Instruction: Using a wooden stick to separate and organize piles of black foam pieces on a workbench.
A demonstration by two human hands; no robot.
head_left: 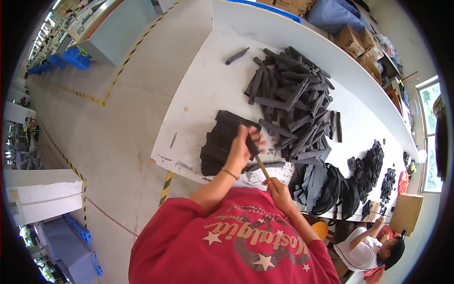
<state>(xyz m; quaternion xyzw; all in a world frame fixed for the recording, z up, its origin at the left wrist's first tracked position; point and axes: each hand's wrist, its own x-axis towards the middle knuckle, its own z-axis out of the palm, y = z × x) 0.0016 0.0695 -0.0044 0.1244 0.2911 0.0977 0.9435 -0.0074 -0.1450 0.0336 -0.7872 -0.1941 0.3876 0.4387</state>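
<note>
In my right hand [279,191] I grip a thin wooden stick [262,168], its far end running into a narrow black tube-like piece [252,146]. My left hand [241,149] is at that piece, which crosses between its thumb and fingers. Those fingers look spread apart, blurred by motion. Under and beyond the left hand, several black strips [217,146] lie side by side in a neat stack near the table's left corner. A large loose heap of similar black pieces [298,90] is just beyond my hands.
The white table [189,104] has a raised back panel [302,35]. One black strip [237,56] lies apart at the far left. Black bundles [326,187] and smaller dark piles [368,165] stretch rightward, toward a seated person in white [362,246]. Cardboard boxes [352,40] stand behind the panel.
</note>
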